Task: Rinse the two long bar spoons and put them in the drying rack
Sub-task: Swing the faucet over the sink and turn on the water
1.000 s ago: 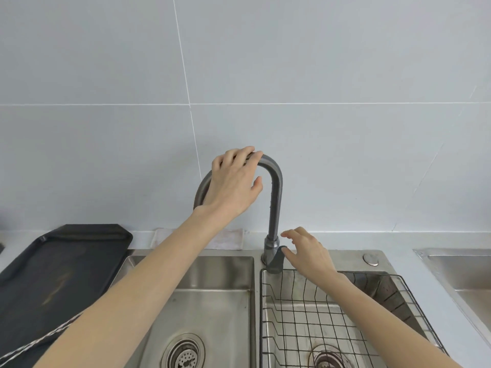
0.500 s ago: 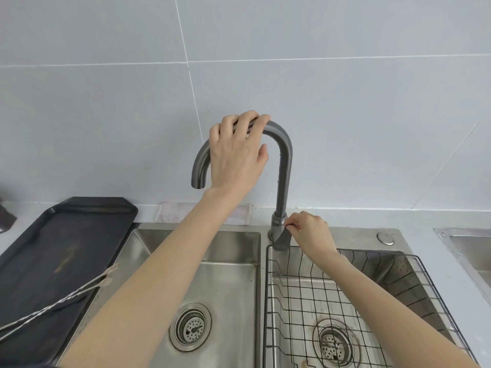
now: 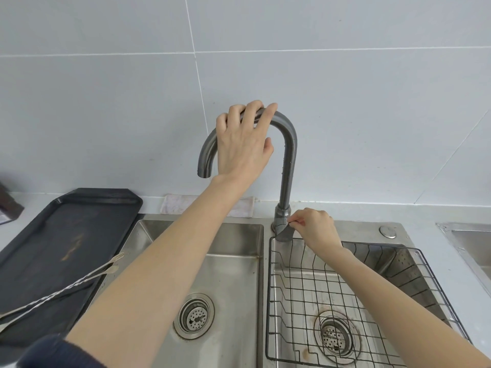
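Note:
Two long twisted bar spoons (image 3: 69, 288) lie side by side on the black tray (image 3: 66, 224) at the left, their tips reaching over the left basin's edge. My left hand (image 3: 243, 140) grips the top of the grey faucet (image 3: 288, 160) arch, whose spout points over the left basin (image 3: 233, 261). My right hand (image 3: 313, 228) pinches the faucet handle (image 3: 284, 233) at the faucet's base. The black wire drying rack (image 3: 292, 285) sits in the right basin with nothing in it. No water is running.
A pale cloth (image 3: 180, 203) lies on the counter behind the left basin. A round button (image 3: 386, 231) sits on the sink deck at the right. Another steel basin (image 3: 470, 243) shows at the far right edge. A brown object (image 3: 8, 205) stands at the far left.
The view has tilted down, bringing the spoons and both drains into sight. My right hand closed onto the faucet handle. My left hand stayed on the faucet arch.

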The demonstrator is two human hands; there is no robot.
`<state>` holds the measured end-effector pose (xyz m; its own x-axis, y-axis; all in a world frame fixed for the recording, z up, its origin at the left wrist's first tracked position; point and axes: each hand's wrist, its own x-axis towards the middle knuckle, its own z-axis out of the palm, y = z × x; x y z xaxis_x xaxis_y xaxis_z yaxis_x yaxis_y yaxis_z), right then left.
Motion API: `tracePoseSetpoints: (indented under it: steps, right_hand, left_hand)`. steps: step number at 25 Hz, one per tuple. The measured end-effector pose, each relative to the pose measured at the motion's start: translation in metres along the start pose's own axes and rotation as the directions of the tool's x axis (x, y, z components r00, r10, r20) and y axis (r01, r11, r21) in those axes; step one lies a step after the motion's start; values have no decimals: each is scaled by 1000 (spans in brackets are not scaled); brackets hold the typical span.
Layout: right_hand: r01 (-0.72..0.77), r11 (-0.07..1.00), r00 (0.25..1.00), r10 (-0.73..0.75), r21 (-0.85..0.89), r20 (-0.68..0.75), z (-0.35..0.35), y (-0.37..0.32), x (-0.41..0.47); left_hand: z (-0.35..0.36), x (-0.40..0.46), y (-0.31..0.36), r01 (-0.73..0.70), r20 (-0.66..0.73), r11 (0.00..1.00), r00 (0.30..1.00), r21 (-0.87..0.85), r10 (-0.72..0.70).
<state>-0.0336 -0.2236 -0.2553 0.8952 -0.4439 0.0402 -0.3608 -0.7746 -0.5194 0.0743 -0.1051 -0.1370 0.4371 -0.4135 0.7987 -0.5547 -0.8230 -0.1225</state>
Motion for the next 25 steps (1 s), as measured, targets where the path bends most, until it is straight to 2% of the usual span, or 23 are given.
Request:
tracePoseSetpoints:
  steps: [16,20,22,25]
  right_hand:
    - [-40,997,999,41,73,-14,3,-1,-8]
    - [-30,998,999,30,-61,13,-2,-9,-11]
    - [11,993,999,-4,-119,52,-4,-13,-15]
    - [104,972,989,-79,-212,122,-2,-18,-27]
  left_hand:
    - [-2,-3,-2,-41,65,999,997,36,39]
    - [-17,-2,-3,-59,203,996,977,-61,71]
    - [-27,1,-5,-56,339,987,935,-154,106]
    - [-46,-3,-15,-26,439,972,889,-232,129]
